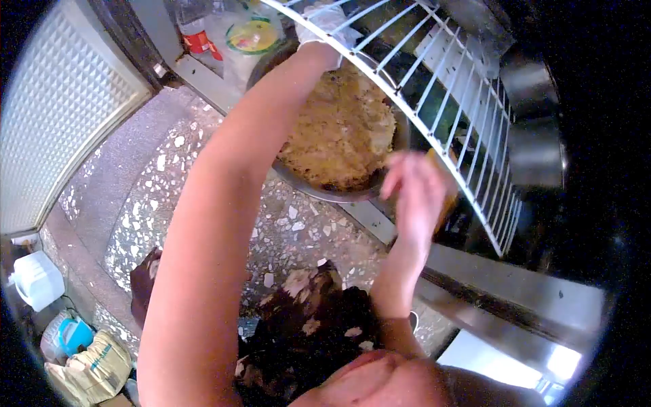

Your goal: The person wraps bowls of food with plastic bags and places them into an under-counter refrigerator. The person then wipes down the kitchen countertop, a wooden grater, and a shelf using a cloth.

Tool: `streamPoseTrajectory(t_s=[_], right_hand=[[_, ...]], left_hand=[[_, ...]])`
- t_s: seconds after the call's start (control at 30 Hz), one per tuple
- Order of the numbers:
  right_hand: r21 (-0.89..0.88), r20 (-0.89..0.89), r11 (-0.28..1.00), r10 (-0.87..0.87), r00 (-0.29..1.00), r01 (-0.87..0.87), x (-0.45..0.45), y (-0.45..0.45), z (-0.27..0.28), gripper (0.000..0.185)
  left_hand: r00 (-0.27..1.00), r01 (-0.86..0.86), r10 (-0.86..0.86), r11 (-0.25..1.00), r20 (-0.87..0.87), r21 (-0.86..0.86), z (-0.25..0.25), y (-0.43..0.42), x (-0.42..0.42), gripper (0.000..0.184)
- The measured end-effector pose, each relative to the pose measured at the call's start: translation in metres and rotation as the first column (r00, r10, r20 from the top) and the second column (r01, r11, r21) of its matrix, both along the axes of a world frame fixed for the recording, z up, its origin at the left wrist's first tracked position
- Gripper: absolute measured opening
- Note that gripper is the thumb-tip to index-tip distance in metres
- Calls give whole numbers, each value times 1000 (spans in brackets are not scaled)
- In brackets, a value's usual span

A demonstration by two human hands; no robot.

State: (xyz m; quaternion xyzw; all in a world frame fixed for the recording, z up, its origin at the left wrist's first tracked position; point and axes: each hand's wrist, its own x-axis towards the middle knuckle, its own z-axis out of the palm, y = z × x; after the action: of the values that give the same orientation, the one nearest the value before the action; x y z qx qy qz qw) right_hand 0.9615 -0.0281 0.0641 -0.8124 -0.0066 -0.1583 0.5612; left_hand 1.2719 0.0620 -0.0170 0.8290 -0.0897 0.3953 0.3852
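Note:
A wide metal basin (pixel 319 193) holds a thick yellow-brown mass (pixel 339 129) with a rough, lumpy surface. My left hand (pixel 322 27), in a thin whitish glove, reaches over the basin to its far side. Its fingers are partly behind a white wire shelf (pixel 434 139), and what they touch is hidden. Beside the basin's right edge is my bare right hand (pixel 417 186), blurred by motion. Its bent fingers look apart, and nothing shows in them. An orange-yellow thing (pixel 447 203) shows just behind this hand, too blurred to name.
The wire shelf slants above the basin's right side. A plastic bag with a yellow-green label (pixel 251 37) and a red-labelled bottle (pixel 196 37) stand at the upper left. Speckled floor (pixel 291 224) lies below. A white jug (pixel 39 278) and a paper sack (pixel 95 366) are at lower left.

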Motion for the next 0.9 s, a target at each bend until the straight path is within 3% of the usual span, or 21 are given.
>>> streamPoseTrajectory(t_s=[0.03, 0.1, 0.13, 0.2, 0.27, 0.3, 0.4, 0.43, 0.47, 0.5, 0.53, 0.57, 0.6, 0.63, 0.67, 0.7, 0.73, 0.8, 0.83, 0.87, 0.9], right_hand=[[-185, 8, 964, -194, 981, 192, 27, -6, 14, 19], [-315, 54, 933, -163, 985, 172, 105, -36, 6, 20], [-544, 178, 791, -216, 960, 279, 151, -50, -5, 29], [-784, 251, 533, -197, 948, 318, 216, -57, -16, 53], [-703, 525, 415, -244, 815, 577, 265, -54, -37, 66], [-699, 678, 127, -196, 708, 704, 268, -40, -39, 63], [-692, 721, -64, -107, 685, 719, 268, -50, -53, 57], [-702, 712, -105, -113, 693, 704, 268, -69, -56, 54], [-711, 703, -144, -121, 700, 689, 268, -93, -57, 52], [-718, 695, -179, -140, 705, 673, 266, -121, -59, 50], [-720, 692, -221, -154, 706, 658, 264, -144, -59, 48], [-721, 689, -255, -176, 703, 644, 259, -167, -59, 45], [-723, 686, -290, -196, 701, 627, 252, -186, -58, 43], [-725, 687, -265, -219, 693, 635, 240, -198, -57, 41], [-723, 690, -200, -236, 684, 661, 224, -203, -56, 39], [-716, 689, -94, -259, 677, 692, 201, -196, -53, 34], [-694, 688, 13, -279, 670, 719, 178, -188, -51, 29], [-514, 671, 425, -343, 658, 745, 128, -154, -44, 13], [-548, 611, 417, -392, 687, 725, 113, -140, -44, 8], [-510, 593, 623, -245, 767, 593, 109, -159, -60, 5], [-552, 512, 624, -269, 816, 553, 99, -161, -66, 4]], left_hand=[[1000, 5, -5, 1000, 11, -10, 1, 0, 7, 21], [998, 31, -30, 999, 60, -24, 3, -2, 16, 24], [994, 59, -56, 998, 98, -28, 4, -1, 20, 26], [971, 131, -122, 991, 207, -28, 2, 3, 20, 29], [921, 201, -191, 980, 340, 4, 0, 9, 22, 33], [886, 217, -217, 975, 410, 46, 1, 14, 22, 34], [803, 152, -248, 964, 542, 217, 11, 46, 3, 37], [664, 187, -389, 913, 639, 362, 14, 65, 3, 36], [664, 113, -399, 890, 632, 443, 7, 72, 10, 33], [509, 731, -678, 665, 530, 150, -10, 69, 16, 30], [203, 972, -810, 98, 550, -215, -18, 70, 10, 28], [645, 674, -658, 730, 389, 117, -23, 83, 9, 25], [885, 10, -231, 877, 403, 481, -9, 98, -12, 24], [897, 384, -402, 915, 182, 126, 1, 99, -35, 24], [785, 598, -619, 739, 39, -310, 9, 96, -51, 24], [924, 299, -359, 892, 128, 338, 6, 98, -35, 27], [921, 305, -367, 889, 131, 342, 4, 98, -39, 27], [927, 338, -368, 904, 72, 260, -2, 98, -53, 15], [956, 291, -245, 848, -160, 443, -15, 100, -45, 17], [954, 299, -258, 844, -152, 445, -28, 94, -37, 17], [939, 324, -340, 831, -48, 452, -32, 93, -37, 18]])
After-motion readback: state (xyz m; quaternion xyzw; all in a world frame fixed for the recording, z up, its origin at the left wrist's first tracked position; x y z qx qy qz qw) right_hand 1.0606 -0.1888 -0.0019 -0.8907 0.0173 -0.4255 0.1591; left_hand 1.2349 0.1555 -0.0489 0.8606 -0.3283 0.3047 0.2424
